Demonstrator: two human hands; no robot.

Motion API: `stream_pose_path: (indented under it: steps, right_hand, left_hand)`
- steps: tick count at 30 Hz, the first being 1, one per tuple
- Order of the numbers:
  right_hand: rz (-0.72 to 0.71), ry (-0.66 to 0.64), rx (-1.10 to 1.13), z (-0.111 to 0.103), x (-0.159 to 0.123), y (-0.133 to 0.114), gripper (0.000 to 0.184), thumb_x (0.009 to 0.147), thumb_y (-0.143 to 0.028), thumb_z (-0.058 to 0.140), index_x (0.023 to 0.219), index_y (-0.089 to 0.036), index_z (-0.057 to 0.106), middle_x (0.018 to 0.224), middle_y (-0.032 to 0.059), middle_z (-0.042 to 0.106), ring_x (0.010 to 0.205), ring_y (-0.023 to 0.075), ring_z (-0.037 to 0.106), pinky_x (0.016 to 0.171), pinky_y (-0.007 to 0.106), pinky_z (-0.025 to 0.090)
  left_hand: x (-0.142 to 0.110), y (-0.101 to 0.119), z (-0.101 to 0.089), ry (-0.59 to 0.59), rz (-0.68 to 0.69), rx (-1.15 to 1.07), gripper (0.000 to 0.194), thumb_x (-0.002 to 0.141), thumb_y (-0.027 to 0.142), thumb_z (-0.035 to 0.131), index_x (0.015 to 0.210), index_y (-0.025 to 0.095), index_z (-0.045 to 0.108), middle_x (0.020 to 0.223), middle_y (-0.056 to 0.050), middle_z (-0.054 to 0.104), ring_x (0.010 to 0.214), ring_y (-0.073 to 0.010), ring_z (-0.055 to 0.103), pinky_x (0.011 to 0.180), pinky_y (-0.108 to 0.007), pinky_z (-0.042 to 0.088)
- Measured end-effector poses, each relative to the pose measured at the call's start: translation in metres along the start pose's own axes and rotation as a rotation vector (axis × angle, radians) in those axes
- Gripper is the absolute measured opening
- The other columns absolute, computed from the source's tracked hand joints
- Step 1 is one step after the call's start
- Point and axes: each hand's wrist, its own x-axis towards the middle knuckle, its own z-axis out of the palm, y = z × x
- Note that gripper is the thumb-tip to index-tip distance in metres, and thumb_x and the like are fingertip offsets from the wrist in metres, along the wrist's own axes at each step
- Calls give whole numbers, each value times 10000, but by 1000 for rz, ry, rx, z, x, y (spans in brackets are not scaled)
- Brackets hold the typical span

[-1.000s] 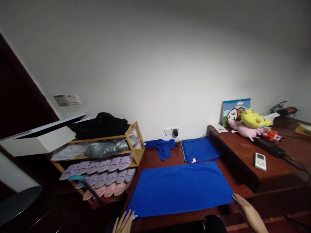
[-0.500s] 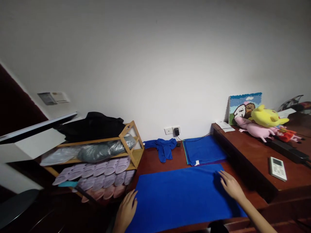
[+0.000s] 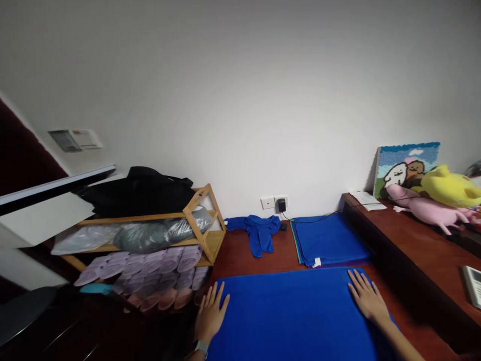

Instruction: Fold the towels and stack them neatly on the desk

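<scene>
A blue cloth (image 3: 296,313) lies spread and nearly smooth over the reddish-brown table (image 3: 240,258) in front of me. My left hand (image 3: 211,312) rests at its far left corner, fingers stretched out, a band on the wrist. Over at the far right corner, my right hand (image 3: 369,297) lies flat with fingers spread on the fabric. Behind the spread cloth sits a stack of folded cloths (image 3: 330,240), blue on top, with a white tag at its front edge. A crumpled blue cloth (image 3: 260,233) lies to the left of that stack.
A wooden rack (image 3: 199,220) with a black bag (image 3: 146,193) and several lilac slippers (image 3: 171,258) stands at left. On the raised ledge (image 3: 417,230) at right are plush toys (image 3: 428,203), a picture (image 3: 406,168) and a white remote (image 3: 474,283). A plug (image 3: 281,204) with a cord sits in the wall.
Both hands have moved onto the far corners of the blue cloth, the left one further up. The cloth's far edge looks straighter. My view has come closer to the table.
</scene>
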Motion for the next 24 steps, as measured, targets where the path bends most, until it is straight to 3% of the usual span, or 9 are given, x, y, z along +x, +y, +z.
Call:
stream_pose_path:
  steps: [3, 5, 9, 12, 15, 17, 19, 24]
  right_hand:
    - [41, 4, -36, -7, 2, -4, 711, 954, -518, 244, 1583, -219, 389, 1645, 52, 358, 1534, 301, 282, 1244, 573, 228]
    - [51, 41, -48, -15, 4, -24, 689, 958, -474, 269, 1558, -179, 436, 1626, 87, 393, 1519, 325, 317, 1246, 588, 213]
    - [-160, 103, 69, -29, 4, -114, 642, 1007, -441, 284, 1568, -158, 415, 1629, 84, 387, 1535, 287, 289, 1268, 519, 211]
    - [-374, 26, 186, -29, -3, -195, 636, 1046, -504, 252, 1613, -220, 305, 1658, 25, 321, 1551, 234, 250, 1280, 468, 209]
    - [-421, -87, 229, -24, -10, -239, 657, 1050, -562, 215, 1626, -246, 243, 1671, 0, 280, 1561, 221, 212, 1287, 464, 181]
    - [-372, -129, 217, -20, -12, -237, 663, 1045, -577, 206, 1622, -255, 258, 1669, -4, 281, 1563, 226, 205, 1290, 475, 155]
    - [-307, -120, 190, -16, -12, -209, 655, 1039, -568, 215, 1617, -267, 276, 1670, -12, 277, 1563, 229, 204, 1289, 486, 137]
    - [-38, -82, 36, -11, -3, -80, 692, 1006, -531, 196, 1625, -228, 256, 1677, -14, 260, 1570, 235, 171, 1284, 494, 135]
  left_hand:
    - [2, 8, -8, 79, 4, 29, 616, 998, 491, 350, 1521, 198, 495, 1579, -133, 494, 1471, -325, 438, 1238, -571, 266]
    - [4, 16, -12, 154, 43, 26, 601, 1011, 462, 334, 1472, 148, 557, 1535, -165, 544, 1465, -332, 445, 1242, -557, 267]
    - [8, 31, -8, 191, 148, -65, 558, 1030, 448, 344, 1522, 230, 494, 1609, -90, 464, 1508, -277, 382, 1236, -494, 316]
    - [9, 34, -1, 118, 131, -87, 559, 1024, 483, 379, 1545, 294, 450, 1632, -58, 429, 1518, -284, 364, 1231, -519, 319]
    - [9, 29, 1, 68, 103, -72, 584, 1022, 520, 381, 1563, 302, 413, 1654, -58, 387, 1536, -288, 324, 1236, -523, 299]
    - [8, 25, -1, 55, 94, -56, 589, 1020, 530, 389, 1563, 303, 413, 1661, -58, 371, 1542, -286, 309, 1239, -518, 289]
    - [8, 22, -2, 56, 86, -38, 589, 1017, 529, 399, 1560, 300, 420, 1663, -63, 364, 1543, -285, 305, 1242, -516, 281]
    - [10, 23, -3, 55, 74, -25, 597, 1012, 530, 404, 1560, 293, 420, 1663, -65, 362, 1545, -277, 302, 1247, -508, 277]
